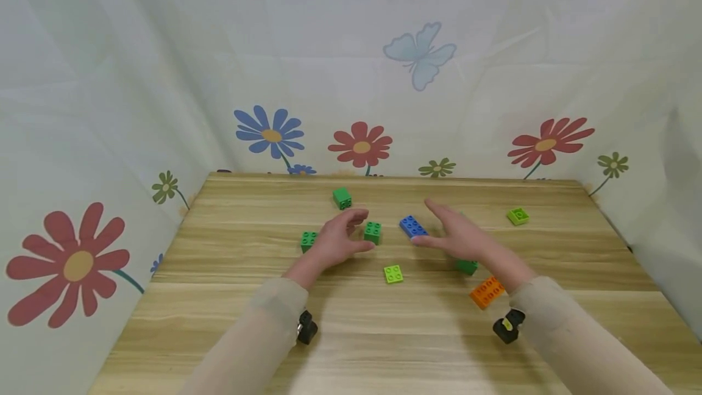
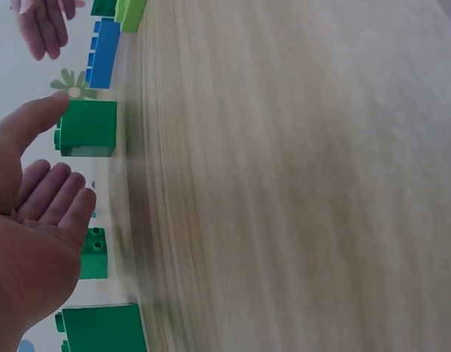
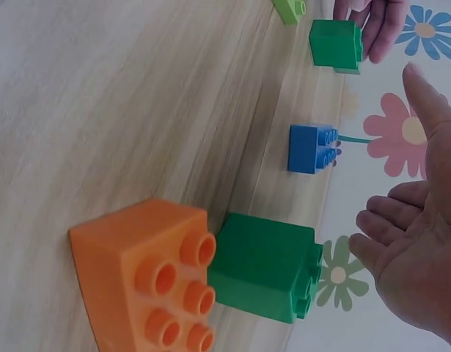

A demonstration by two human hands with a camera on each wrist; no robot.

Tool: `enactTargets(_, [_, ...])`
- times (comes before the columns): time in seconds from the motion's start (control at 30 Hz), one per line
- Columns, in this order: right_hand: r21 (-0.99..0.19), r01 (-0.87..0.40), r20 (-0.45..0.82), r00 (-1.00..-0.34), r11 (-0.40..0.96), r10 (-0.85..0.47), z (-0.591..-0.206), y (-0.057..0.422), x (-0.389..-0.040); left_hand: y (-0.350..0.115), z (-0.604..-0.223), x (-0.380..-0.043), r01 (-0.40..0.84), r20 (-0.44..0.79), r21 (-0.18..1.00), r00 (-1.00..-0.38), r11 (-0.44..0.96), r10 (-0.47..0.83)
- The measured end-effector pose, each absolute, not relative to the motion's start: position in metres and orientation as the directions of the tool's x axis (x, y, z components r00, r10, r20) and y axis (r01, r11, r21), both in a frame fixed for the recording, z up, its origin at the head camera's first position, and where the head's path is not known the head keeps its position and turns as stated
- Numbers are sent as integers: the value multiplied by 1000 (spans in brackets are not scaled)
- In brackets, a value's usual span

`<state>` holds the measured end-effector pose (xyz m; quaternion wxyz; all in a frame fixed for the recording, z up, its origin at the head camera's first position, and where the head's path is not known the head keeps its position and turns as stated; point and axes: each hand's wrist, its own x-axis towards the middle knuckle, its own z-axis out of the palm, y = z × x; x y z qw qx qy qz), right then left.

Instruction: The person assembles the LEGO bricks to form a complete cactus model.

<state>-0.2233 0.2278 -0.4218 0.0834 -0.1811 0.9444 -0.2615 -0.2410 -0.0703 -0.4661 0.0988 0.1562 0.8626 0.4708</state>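
Backdrop (image 1: 307,72), head view: pale cloth ahead of your hands and to both sides, printed with flowers (image 1: 360,147) and a butterfly (image 1: 421,56).
Tabletop (image 1: 351,349): striped wood grain under your hands.
Left hand (image 1: 336,239): spread, thumb apart from fingers; inner green brick (image 1: 372,232) just beyond that gap, studs up. Contact: cannot tell from here.
Right hand (image 1: 459,235): also spread, thumb well apart from fingers; blue brick (image 1: 412,226) lies studs up by your thumb tip, between both hands.
Other greens: outer green brick (image 1: 308,240) partly hidden by your left hand, on its outer side; far green brick (image 1: 342,197) ahead of your left fingers; lower green brick (image 1: 467,267) partly covered by your right hand.
Limes: near lime brick (image 1: 393,274) between your hands, closer to you; far lime brick (image 1: 518,216) out to the right of your right hand.
Orange brick (image 1: 485,292): beside your right wrist, partly covered.
Left wrist view: your palm shows, fingers slightly bent; thumb tip overlaps inner green brick's edge; blue brick sits past it, toward your right hand.
Right wrist view: orange brick and lower green brick fill the foreground beside your right hand; blue brick lies farther off; inner green brick sits just beside your left fingers.
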Motion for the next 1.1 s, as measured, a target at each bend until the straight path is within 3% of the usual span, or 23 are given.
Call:
enactTargets(0.53, [-560, -310, -80, -903, 769, -422, -428, 219, -231, -67, -473, -250, 175, -2, 873, -932, 456, 363])
enactTargets(1.1, [-557, -258, -101, -923, 789, -372, -441, 206, -239, -67, -475, -248, 176, -4, 864, -934, 471, 357])
